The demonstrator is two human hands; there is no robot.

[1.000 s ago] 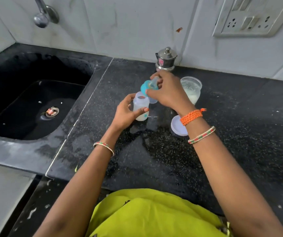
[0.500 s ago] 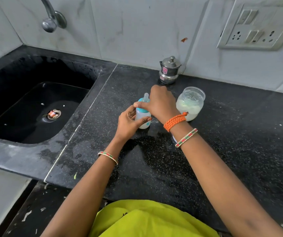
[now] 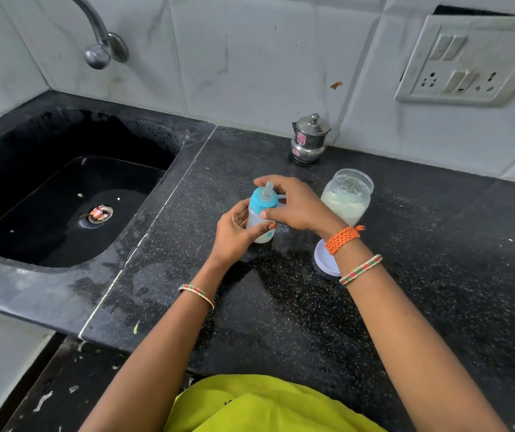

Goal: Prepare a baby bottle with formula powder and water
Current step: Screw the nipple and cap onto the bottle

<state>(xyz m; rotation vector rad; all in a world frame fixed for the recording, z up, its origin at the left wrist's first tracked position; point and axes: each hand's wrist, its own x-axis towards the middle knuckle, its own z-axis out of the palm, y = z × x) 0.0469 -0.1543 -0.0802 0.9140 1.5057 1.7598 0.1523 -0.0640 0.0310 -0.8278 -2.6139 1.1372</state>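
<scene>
A small clear baby bottle (image 3: 257, 224) with whitish liquid at its bottom stands on the black counter (image 3: 421, 275). My left hand (image 3: 234, 233) wraps around its body. A blue collar with a clear nipple (image 3: 264, 201) sits on the bottle's neck, and my right hand (image 3: 296, 207) grips that collar from the right. An open glass jar of pale formula powder (image 3: 346, 196) stands just right of my right hand. Its white lid (image 3: 324, 258) lies flat on the counter, partly hidden under my right wrist.
A small steel pot with a lid (image 3: 310, 138) stands at the back by the wall. A black sink (image 3: 63, 198) with a tap (image 3: 100, 48) above it lies to the left. A wall socket panel (image 3: 468, 60) is at the upper right.
My right hand brought the blue nipple collar down from above onto the bottle's neck and now grips it there. My left hand has kept hold of the bottle.
</scene>
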